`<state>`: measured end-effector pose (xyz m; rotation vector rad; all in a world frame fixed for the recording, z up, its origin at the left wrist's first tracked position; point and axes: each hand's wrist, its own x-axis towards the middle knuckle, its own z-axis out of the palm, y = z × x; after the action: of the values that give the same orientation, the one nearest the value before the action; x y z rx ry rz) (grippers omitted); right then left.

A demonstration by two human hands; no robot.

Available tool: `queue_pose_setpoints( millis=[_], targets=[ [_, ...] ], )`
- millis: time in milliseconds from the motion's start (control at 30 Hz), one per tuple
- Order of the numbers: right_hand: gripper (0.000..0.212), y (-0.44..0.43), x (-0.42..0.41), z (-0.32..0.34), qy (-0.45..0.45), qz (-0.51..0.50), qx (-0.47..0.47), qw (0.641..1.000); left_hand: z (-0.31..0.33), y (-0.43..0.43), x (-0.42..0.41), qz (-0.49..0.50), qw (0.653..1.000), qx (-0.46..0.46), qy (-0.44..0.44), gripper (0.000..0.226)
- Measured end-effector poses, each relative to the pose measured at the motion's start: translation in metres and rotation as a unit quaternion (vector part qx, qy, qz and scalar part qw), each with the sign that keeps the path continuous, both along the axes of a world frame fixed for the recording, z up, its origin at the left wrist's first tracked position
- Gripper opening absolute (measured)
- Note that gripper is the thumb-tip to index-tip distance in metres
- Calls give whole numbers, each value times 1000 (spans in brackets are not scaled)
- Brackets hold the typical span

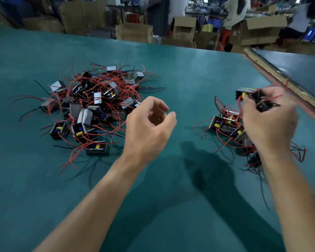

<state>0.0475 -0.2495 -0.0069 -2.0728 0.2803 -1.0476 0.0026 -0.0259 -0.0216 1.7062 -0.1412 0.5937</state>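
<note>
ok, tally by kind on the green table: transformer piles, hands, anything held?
Transformer piles: 2, large pile and small pile.
Hands: 2, left hand empty, right hand gripping.
Held transformer bundle: 1.
Total: 5. Single units too tangled to count.

Held aloft at the right, pinched in the right hand [269, 124]: small black transformers [258, 101] with yellow tabs and trailing red leads (blurred, count unclear). Just beneath, a small heap [225, 122] of like units, wires sprawling. Well apart to the left, a larger tangled pile [91, 106].
</note>
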Motion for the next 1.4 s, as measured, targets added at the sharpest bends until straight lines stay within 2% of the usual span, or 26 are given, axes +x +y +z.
queue_pose_setpoints(
  millis=[100,167,200,333,533,633,667,733,800,867,1000,1067,1133,1200,1267,1300,1400],
  targets=[
    [39,-22,12,-3,109,-59,-26,992,0,1,-1,28,999,26,-24,12],
    [64,-31,16,-6,205,-36,-36,977,-1,2,0,34,998,46,-30,14],
    [73,-32,16,-6,224,-23,-37,974,-2,3,1,39,997,52,-32,16],
    [84,-16,8,-3,189,0,-71,979,-1,10,4,87,993,56,-54,19],
    [52,16,-7,-9,11,107,-117,987,9,23,4,202,975,56,-76,12],
    [36,29,-11,-15,-3,172,-135,976,9,26,5,301,938,162,-51,22],
    [33,34,-13,-17,3,194,-136,971,6,28,7,310,924,224,-8,34],
    [24,43,-15,-23,15,234,-139,962,1,34,10,258,892,340,148,54],
    [15,48,-16,-28,43,266,-139,953,-7,35,12,179,847,423,268,46],
    [14,50,-17,-31,89,297,-124,943,-15,31,13,137,840,446,277,28],
    [14,54,-18,-35,166,339,-130,917,-20,26,16,92,871,408,257,9],
    [14,57,-20,-36,194,363,-134,901,-19,24,18,53,896,362,252,7],
    [11,58,-22,-37,223,394,-139,881,-17,16,16,-9,937,267,227,11],
    [27,59,-24,-38,250,425,-159,855,-13,4,10,-84,961,156,211,17],
    [42,60,-27,-38,283,459,-158,827,-8,-4,6,-135,970,55,194,19],
    [43,61,-28,-37,295,480,-146,813,-6,-5,4,-149,971,9,187,18],
    [32,63,-31,-32,297,527,-113,788,2,-4,2,-175,959,-113,194,14]
  ],
)
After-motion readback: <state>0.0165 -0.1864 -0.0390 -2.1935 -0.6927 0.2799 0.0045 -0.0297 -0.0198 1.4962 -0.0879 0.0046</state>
